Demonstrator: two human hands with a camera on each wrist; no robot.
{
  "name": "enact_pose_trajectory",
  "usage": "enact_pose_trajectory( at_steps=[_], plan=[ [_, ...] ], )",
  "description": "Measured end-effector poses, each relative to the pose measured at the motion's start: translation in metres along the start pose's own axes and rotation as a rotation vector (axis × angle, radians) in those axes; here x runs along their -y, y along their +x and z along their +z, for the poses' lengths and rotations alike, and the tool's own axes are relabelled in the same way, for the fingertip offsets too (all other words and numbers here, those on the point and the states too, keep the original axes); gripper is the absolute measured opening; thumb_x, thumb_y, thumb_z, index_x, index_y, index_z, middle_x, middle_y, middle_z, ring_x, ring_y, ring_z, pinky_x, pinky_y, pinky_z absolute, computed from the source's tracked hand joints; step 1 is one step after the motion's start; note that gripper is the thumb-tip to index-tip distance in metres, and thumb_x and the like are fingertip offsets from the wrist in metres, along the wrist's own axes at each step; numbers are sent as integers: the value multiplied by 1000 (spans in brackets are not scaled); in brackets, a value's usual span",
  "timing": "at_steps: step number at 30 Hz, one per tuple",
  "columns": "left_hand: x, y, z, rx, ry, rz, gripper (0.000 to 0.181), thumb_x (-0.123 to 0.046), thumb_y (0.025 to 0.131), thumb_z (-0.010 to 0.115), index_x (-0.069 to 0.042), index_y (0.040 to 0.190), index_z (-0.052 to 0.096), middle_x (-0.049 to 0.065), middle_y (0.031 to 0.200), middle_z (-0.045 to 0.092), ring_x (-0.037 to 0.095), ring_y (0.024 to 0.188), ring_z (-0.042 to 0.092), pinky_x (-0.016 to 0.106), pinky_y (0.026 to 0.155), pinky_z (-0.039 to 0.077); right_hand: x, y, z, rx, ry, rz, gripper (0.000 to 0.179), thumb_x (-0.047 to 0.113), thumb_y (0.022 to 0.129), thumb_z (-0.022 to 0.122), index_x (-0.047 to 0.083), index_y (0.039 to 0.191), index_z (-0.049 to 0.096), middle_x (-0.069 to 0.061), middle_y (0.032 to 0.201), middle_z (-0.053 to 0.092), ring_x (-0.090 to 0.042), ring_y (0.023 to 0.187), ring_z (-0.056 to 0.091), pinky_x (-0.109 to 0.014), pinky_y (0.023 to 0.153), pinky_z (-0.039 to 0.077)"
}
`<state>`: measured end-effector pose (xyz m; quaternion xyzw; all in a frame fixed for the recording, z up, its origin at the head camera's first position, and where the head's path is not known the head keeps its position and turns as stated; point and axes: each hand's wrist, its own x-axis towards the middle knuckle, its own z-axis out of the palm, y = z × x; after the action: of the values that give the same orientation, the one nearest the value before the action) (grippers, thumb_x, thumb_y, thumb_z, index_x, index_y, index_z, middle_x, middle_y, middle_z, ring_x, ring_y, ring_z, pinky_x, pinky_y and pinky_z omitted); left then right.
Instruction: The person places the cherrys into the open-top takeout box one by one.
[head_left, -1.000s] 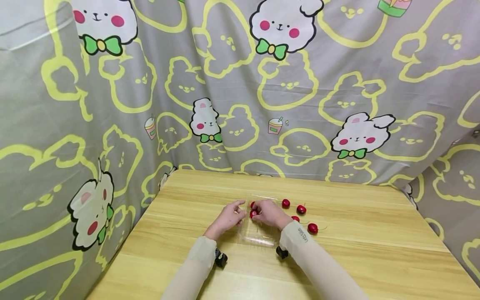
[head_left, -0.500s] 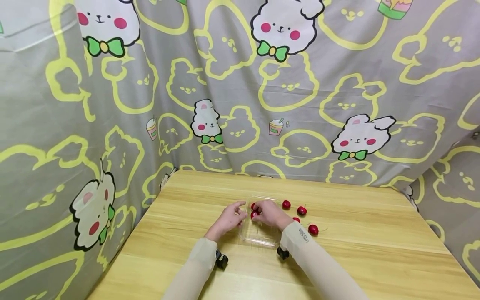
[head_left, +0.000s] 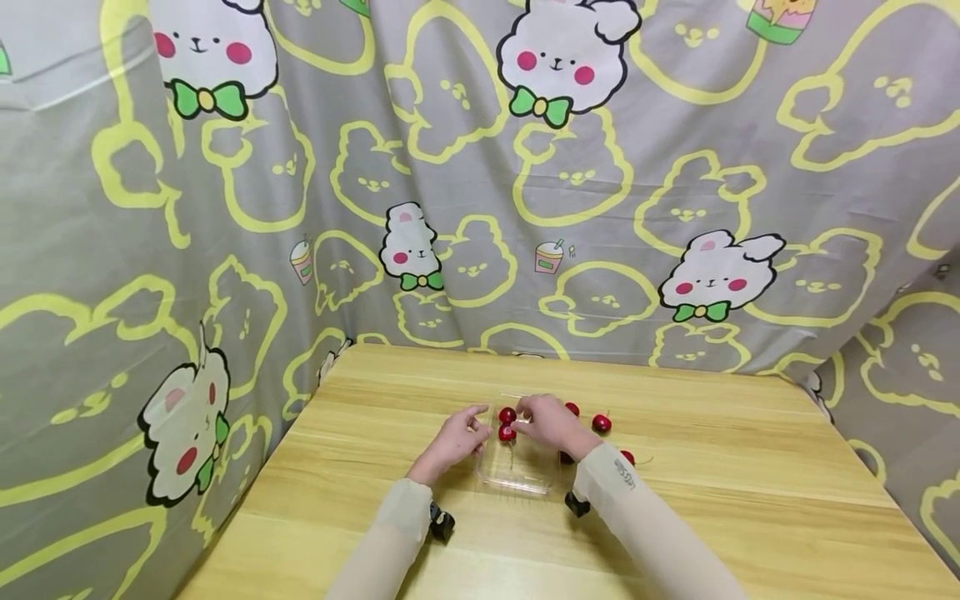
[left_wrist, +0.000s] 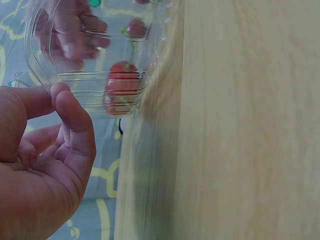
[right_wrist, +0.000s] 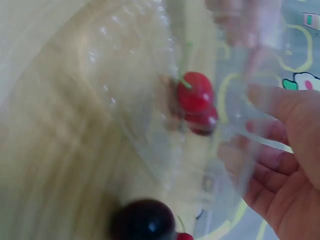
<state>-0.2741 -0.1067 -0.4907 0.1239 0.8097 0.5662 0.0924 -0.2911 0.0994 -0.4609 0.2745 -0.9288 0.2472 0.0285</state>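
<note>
A clear plastic box [head_left: 517,482] sits on the table, with two red cherries [head_left: 507,423] lying close together near its left wall. My left hand [head_left: 454,438] is at the box's left side; in the left wrist view the thumb and a finger [left_wrist: 75,107] pinch its rim. Over the right part of the box is my right hand [head_left: 551,422], just right of the cherries. In the right wrist view, the right hand [right_wrist: 287,155] has thumb and fingers spread apart, holding nothing. Blur softens that view.
Loose cherries lie on the wooden table right of the box: one behind the right hand [head_left: 572,409], one farther right [head_left: 602,423], and one partly behind the right sleeve [head_left: 627,457]. A patterned grey curtain [head_left: 465,183] hangs along the table's back and left.
My right hand has let go of the cherry in the box and drawn back to the right, uncovering both cherries there. The left hand stays at the box's left rim.
</note>
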Motion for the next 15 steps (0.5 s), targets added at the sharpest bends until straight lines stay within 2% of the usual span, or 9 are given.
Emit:
enact_pose_trajectory(
  at_steps=[7,15],
  plan=[
    [1,0,-1,0,-10,-12,53,-4,92,59,2,141,39,8,82,55,19,61,59,34,59,56,-7,-15,-26,-28,58,45,19,18,89,66,2,100,68,-2,87,65,-14,79,60,-33,70,52],
    [1,1,-1,6,-9,-9,54,-5,92,59,3,141,38,9,82,55,16,59,58,31,58,55,-32,-38,-48,-28,83,50,12,14,90,64,5,97,69,2,85,64,-12,77,59,-33,69,51]
  ],
)
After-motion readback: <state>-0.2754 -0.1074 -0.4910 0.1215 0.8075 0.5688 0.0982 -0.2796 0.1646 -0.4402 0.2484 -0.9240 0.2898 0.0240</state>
